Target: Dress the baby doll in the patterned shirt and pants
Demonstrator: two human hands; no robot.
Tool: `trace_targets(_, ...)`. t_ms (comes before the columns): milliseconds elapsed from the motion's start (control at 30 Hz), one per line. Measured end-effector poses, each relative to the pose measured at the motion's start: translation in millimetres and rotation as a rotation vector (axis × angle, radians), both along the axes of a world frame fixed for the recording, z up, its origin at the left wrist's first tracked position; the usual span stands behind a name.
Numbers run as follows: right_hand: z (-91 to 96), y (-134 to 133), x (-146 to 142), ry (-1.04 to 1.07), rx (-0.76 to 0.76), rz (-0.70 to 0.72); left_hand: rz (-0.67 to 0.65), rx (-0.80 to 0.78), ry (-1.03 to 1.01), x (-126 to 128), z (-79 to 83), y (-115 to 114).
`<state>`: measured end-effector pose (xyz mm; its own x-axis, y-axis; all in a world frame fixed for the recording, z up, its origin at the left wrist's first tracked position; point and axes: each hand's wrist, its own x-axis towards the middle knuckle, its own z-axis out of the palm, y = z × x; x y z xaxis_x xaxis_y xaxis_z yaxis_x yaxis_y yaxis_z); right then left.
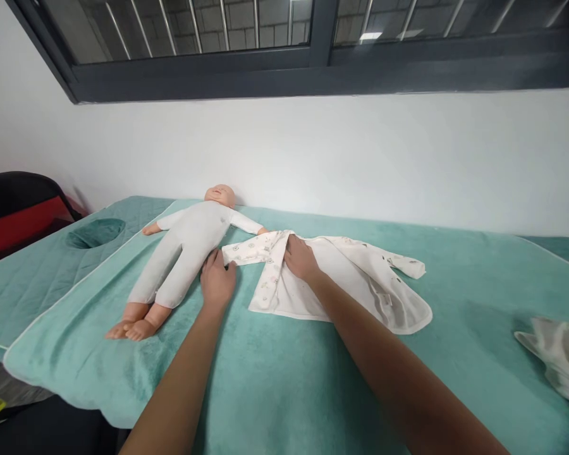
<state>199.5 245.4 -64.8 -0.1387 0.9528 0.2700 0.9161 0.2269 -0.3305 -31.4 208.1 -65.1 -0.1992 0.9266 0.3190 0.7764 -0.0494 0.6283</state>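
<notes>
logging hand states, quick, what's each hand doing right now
Left hand: open, flat on the garment's sleeve beside the doll.
Right hand: open, pressing flat on the baby garment.

A small white baby garment (346, 278) with a faint print lies opened flat at the centre of the frame, sleeves spread left and right. Just left of it a baby doll (184, 253) in a plain white suit lies on its back, arms out, feet toward lower left.
</notes>
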Motion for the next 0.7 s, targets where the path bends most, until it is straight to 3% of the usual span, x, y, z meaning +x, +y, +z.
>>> trace_targets(100,-0.6,1.1,-0.6,-0.025,-0.003,0.003,0.023,0.062,0.037,1.3,1.2,-3.7)
trace_targets(233,-2.0,-5.0,-2.8,-0.108,-0.003,0.135,-0.111,0.162,0.071,4.0,2.5,-7.3)
trace_targets(300,-3.1,-9.0,-4.5,-0.145,-0.010,0.174,-0.170,0.107,0.139,6.8,2.3,-7.4)
trace_targets(400,-3.2,-19.1,-7.5,-0.181,-0.018,0.194,-0.148,0.005,0.243,11.9,1.8,-7.1)
trace_targets(600,0.9,-70.0,-11.2,-0.213,-0.005,0.295,-0.064,-0.017,0.315,16.1,3.2,-11.4)
trace_targets(700,-0.3,-96.8,0.1,-0.184,0.026,0.364,-0.056,-0.018,0.309,14.5,3.2,-13.6)
